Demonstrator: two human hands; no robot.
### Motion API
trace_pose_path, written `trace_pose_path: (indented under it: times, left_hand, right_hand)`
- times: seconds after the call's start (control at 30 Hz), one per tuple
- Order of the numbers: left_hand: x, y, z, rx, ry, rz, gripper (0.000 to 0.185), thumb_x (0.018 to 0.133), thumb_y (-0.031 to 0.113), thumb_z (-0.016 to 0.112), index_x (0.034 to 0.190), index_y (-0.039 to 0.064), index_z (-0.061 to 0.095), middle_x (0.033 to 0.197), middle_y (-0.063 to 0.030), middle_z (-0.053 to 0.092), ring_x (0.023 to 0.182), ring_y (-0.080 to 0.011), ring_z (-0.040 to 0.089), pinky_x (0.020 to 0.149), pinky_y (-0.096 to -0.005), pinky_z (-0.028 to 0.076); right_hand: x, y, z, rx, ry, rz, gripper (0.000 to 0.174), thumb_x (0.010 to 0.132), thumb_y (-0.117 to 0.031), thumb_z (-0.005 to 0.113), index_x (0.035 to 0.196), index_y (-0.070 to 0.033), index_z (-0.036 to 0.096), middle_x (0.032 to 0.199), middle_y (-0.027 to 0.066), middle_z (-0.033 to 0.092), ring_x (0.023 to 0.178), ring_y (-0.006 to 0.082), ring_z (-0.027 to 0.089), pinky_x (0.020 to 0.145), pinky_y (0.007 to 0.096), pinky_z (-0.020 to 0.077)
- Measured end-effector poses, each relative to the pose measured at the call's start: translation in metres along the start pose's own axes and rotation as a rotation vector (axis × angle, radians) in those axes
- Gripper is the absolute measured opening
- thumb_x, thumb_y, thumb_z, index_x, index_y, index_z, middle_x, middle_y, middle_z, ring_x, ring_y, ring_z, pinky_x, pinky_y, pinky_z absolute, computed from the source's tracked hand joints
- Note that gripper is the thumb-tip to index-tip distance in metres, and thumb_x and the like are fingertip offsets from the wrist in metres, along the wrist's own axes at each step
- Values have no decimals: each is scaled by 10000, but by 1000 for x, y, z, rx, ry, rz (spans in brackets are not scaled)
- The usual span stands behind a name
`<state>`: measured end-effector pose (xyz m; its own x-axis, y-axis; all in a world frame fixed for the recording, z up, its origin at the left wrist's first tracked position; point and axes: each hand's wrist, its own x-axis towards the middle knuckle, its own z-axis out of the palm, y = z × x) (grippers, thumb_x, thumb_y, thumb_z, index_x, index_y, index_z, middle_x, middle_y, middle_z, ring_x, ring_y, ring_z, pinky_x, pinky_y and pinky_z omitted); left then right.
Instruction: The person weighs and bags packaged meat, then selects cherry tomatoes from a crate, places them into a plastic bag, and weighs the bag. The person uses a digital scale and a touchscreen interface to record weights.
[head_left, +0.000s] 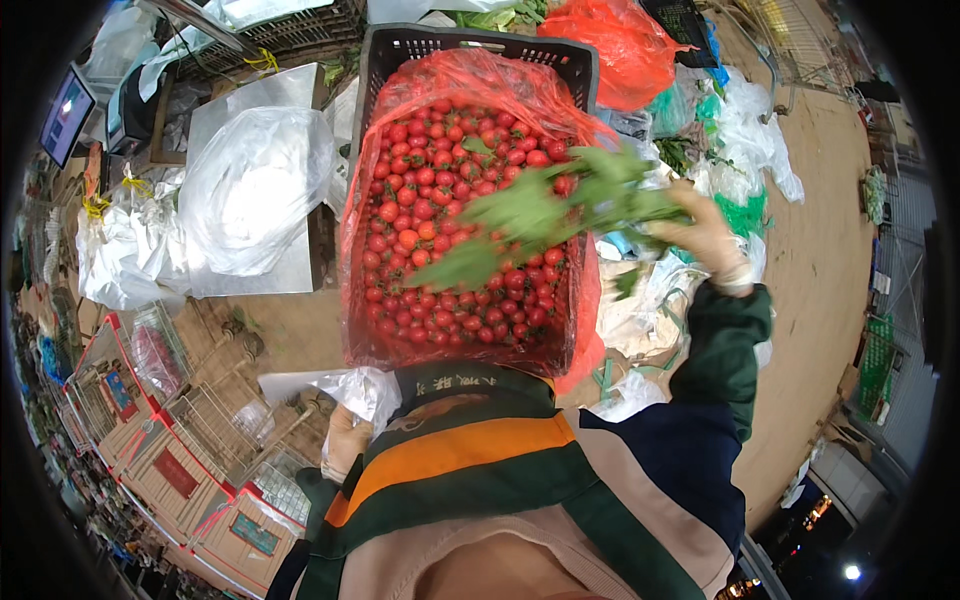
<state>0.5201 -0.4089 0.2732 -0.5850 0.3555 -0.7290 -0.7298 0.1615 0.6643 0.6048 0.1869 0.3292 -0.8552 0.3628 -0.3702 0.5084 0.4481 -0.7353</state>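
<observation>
A black plastic crate (590, 67) lined with a red plastic bag (480, 69) stands in front of me, full of cherry tomatoes (442, 217). My right hand (701, 225), in a pale glove, grips a bunch of leafy greens (577, 196). The bunch is blurred and reaches over the right half of the tomatoes. At lower left, my left hand (346, 439), also gloved, holds a crumpled clear plastic bag (367, 394) by the crate's near left corner. A small green leaf (477, 145) lies on the tomatoes.
Left of the crate, a clear plastic bag (255, 187) lies on a metal plate (289, 281), near a screen (67, 116). Wire shopping carts (202, 435) stand at lower left. Loose plastic bags (739, 142) and another red bag (619, 56) lie on the right.
</observation>
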Motion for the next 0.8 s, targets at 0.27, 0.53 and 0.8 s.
trace_pose_path:
  times: [0.27,0.53,0.8]
  left_hand:
    - [11,-36,-8,267,194,319,383,809,-134,537,1131,-4,699,1094,-103,732,1019,-187,674,941,-330,513]
    - [17,-49,-7,420,197,257,305,782,-71,522,1039,-17,678,945,-76,690,921,-173,631,865,-303,493]
    - [22,-37,19,180,139,223,347,851,-83,529,1166,-23,664,1069,-69,688,1023,-158,616,943,-294,475]
  right_hand:
    - [6,49,-40,-487,1016,-50,368,918,-191,724,1248,-33,685,1177,148,701,1089,288,672,978,387,519]
    - [160,-12,194,-379,404,-233,289,903,-301,699,1144,-150,747,1049,119,713,1021,318,661,900,458,519]
    - [204,12,233,-237,357,-78,220,850,-271,767,1051,-183,772,997,80,675,954,274,648,841,417,508]
